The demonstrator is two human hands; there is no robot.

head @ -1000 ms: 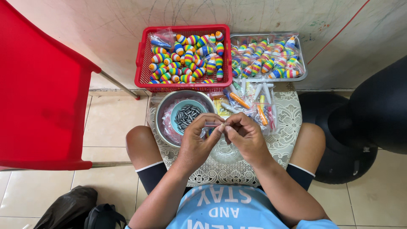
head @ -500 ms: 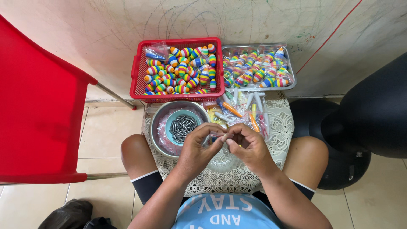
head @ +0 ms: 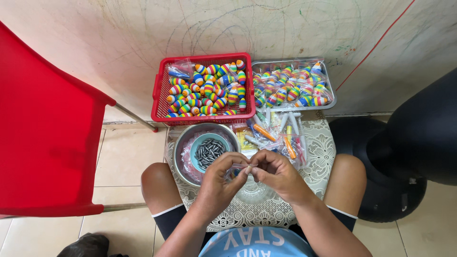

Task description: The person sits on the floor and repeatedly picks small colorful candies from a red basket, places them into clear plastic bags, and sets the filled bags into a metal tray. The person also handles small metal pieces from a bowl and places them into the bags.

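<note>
Both hands meet above the lace cloth: left hand and right hand pinch a small piece, perhaps a float part, mid-assembly; next calls for fine alignment.

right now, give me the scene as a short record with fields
left hand: left hand pinches a small clear packet with the fingers
right hand: right hand meets it at a small pale piece
under hands: lace cloth over the lap
bowl: metal bowl holding a teal cup of dark grey pellets
far left: red basket of striped floats
far right: metal tray of bagged floats
middle: loose tubes in bags
left side: red chair
</note>
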